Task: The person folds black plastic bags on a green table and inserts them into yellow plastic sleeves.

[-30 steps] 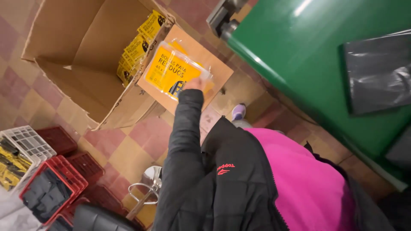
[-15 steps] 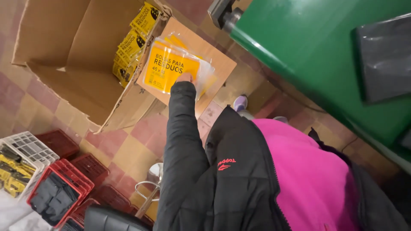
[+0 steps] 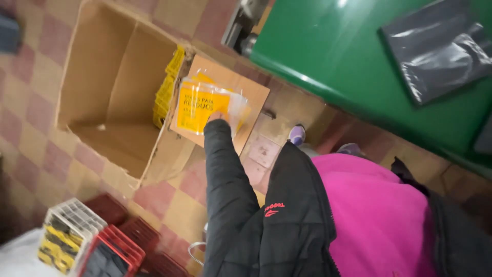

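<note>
The left hand [image 3: 218, 117] — mostly hidden behind its black sleeve [image 3: 225, 184], so I cannot tell how the fingers lie — rests on a yellow plastic-wrapped packet [image 3: 202, 107] lying on the outer flap [image 3: 251, 92] of an open cardboard box [image 3: 110, 97]. More yellow packets [image 3: 166, 92] stand along the box's right wall (the rest of its inside is bare), and checkered floor [image 3: 31, 123] lies open to its left — a green table [image 3: 348, 61] edges close on the right.

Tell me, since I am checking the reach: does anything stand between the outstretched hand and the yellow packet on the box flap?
Nothing visible does. The left hand is already on the yellow packet, which lies on the cardboard flap beside the open cardboard box.
</note>
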